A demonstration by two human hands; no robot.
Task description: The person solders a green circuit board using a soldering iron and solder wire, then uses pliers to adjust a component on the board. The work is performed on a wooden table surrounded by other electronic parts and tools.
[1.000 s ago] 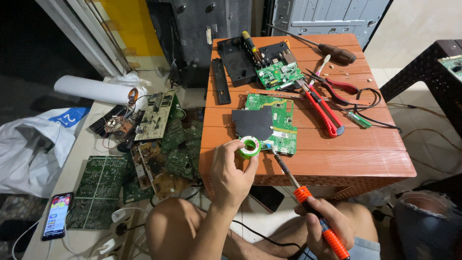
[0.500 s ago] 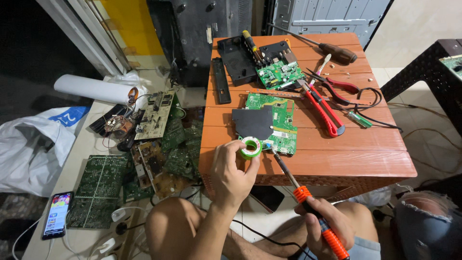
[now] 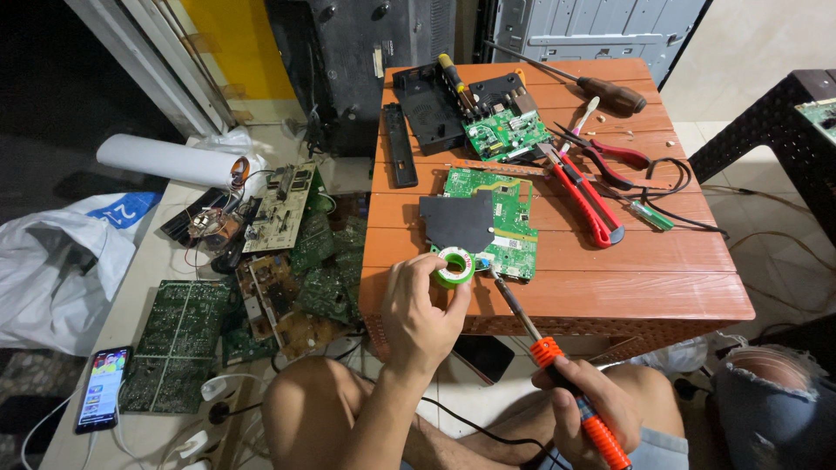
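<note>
I sit at a low orange counter (image 3: 679,287), knees bare below its edge. My left hand (image 3: 420,313) pinches a small green spool of solder (image 3: 455,266) between thumb and fingertips, holding it at the near edge of a green circuit board (image 3: 505,222) that lies in the middle of the counter. My right hand (image 3: 585,402) is wrapped tight around the orange handle of a soldering iron (image 3: 557,370), its metal tip reaching up to the board just beside the spool. Red-handled pliers (image 3: 585,198), a screwdriver (image 3: 601,87) and a second circuit board (image 3: 503,132) lie farther back. On the floor to my left sit more boards (image 3: 178,326) and a phone (image 3: 102,388)
</note>
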